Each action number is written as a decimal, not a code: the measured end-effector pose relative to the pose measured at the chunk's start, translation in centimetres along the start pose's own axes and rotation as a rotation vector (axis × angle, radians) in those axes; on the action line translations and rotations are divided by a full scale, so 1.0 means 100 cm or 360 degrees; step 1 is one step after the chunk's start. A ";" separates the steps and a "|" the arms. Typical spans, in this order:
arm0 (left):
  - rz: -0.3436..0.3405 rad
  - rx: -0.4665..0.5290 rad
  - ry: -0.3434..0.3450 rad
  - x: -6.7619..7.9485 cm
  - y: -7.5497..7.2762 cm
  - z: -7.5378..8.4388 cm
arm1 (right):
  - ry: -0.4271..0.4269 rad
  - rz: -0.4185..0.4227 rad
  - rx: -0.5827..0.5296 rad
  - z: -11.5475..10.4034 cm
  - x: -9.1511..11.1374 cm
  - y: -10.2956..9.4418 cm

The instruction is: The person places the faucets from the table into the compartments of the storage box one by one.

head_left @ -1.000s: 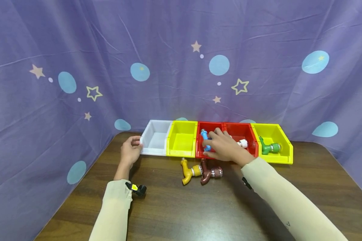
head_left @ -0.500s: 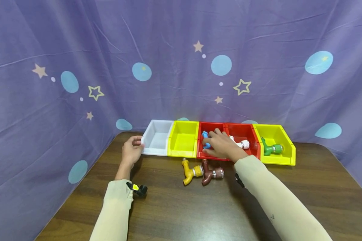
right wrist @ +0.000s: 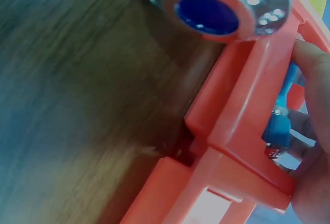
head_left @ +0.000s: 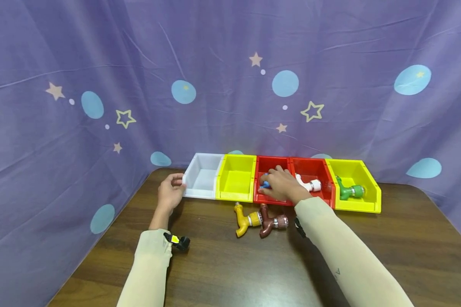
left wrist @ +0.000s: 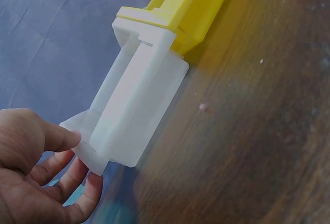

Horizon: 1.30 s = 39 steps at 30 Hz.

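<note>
My left hand (head_left: pixel 170 192) grips the left side wall of the white bin (head_left: pixel 202 194), the thumb inside and fingers outside; the left wrist view shows this pinch at the bin's corner. Inside the left red bin (head_left: pixel 272 199), my right hand (head_left: pixel 281 186) holds a small blue tap (head_left: pixel 266 184). From the right wrist, the blue tap (right wrist: pixel 279 128) shows between thumb and fingers behind the bin's red wall; much of it is hidden by the hand. Just in front of the bins, a yellow tap (head_left: pixel 243 221) and a brown tap (head_left: pixel 269 223) lie on the table.
The bins stand side by side in a row before a purple curtain (head_left: pixel 223 51). A yellow bin (head_left: pixel 236 187) adjoins the white one. A white tap (head_left: pixel 311 185) lies in the right red bin, a green tap (head_left: pixel 349 192) in the far-right yellow bin.
My right hand has lowered into the red bin and closed in on the blue tap, covering more of it. The left hand keeps its grip on the white bin; the head view has shifted slightly.
</note>
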State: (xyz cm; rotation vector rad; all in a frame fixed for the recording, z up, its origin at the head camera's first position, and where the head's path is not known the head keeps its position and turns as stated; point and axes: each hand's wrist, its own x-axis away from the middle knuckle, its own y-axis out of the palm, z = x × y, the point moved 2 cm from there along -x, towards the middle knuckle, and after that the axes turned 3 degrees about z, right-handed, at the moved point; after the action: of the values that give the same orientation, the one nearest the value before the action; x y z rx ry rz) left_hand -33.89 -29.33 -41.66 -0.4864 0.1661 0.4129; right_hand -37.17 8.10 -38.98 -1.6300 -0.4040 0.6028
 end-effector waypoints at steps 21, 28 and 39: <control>-0.0002 0.0008 -0.0004 0.001 0.000 0.001 | 0.0091 -0.0204 0.0015 -0.001 -0.006 0.001; -0.0002 0.0018 0.0000 0.000 0.000 -0.002 | 0.0077 -0.0154 0.0005 -0.002 -0.002 0.000; 0.0000 0.0010 -0.0015 0.000 0.001 -0.001 | 0.0014 -0.0065 0.0002 -0.002 0.006 -0.009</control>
State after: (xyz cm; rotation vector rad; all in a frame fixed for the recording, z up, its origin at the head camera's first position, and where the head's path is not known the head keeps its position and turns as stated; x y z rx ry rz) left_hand -33.90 -29.32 -41.76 -0.4780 0.1583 0.4145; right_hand -36.49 8.38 -38.20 -1.6187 -0.4294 0.5650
